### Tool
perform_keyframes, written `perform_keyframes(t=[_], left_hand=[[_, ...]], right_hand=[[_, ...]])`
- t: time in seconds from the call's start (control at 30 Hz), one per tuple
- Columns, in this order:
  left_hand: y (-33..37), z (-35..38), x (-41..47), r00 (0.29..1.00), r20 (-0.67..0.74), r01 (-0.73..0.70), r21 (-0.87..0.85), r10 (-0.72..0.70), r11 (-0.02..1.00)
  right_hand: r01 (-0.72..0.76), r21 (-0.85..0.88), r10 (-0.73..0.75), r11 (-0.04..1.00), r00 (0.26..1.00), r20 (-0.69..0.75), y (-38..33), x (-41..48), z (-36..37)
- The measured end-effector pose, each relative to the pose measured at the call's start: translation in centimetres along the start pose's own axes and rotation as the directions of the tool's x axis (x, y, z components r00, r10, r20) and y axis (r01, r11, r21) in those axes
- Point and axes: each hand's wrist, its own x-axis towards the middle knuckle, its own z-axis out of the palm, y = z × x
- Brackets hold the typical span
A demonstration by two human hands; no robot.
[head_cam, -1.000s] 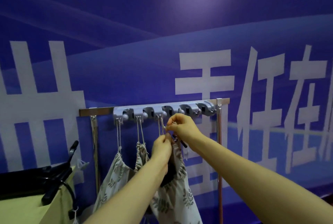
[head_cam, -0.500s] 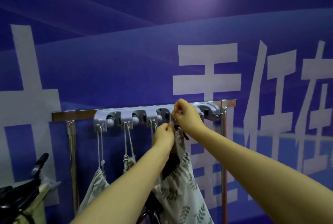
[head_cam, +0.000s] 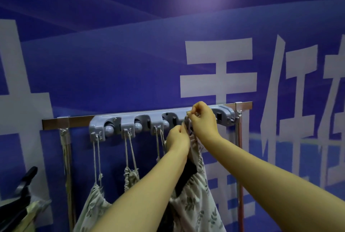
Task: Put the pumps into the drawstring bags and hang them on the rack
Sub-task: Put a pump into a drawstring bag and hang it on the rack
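If my right hand (head_cam: 202,119) lets the cord (head_cam: 187,122) slip before the loop catches on the rack (head_cam: 130,119), the bag (head_cam: 197,200) drops. The dark pump (head_cam: 186,177) poking from its mouth could then tip out. My right hand is up at the rack's right end, pinching the cord, and my left hand (head_cam: 177,139) just below grips the bag's gathered neck.

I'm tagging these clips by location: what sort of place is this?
Probably a staged indoor set: a large blue printed banner with white characters fills the background, and a metal rail on poles carries a grey hook rack hung with leaf-print drawstring bags.
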Motion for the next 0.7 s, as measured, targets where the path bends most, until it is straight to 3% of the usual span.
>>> perform_keyframes(t=[0.27,0.37,0.43,0.57,0.7], left_hand=[[-3.2,-0.4,-1.4,0.988,0.068,0.135,0.024,-0.137,0.991],[-2.8,-1.7,-2.6,0.972,0.117,0.204,0.024,-0.205,0.979],[-2.3,-2.8,-3.3,0.973,0.142,0.17,0.077,-0.18,0.982],[-1.6,-8.0,-6.3,0.975,0.139,0.16,0.087,-0.171,0.983],[-1.4,-15.8,-10.2,0.967,0.069,0.239,0.072,-0.244,0.968]], right_hand=[[-0.106,-0.03,0.107,0.994,0.994,0.028,1.6,-2.9,1.0],[-0.085,-0.138,0.088,0.987,0.996,0.02,1.0,-5.5,2.0],[-0.05,-0.198,0.048,0.979,0.999,-0.015,0.8,-6.7,2.1],[0.043,-0.204,-0.042,0.978,0.999,0.008,-2.0,-9.7,2.9],[0.055,-0.116,-0.038,0.992,0.989,0.141,-6.7,-14.1,5.5]])
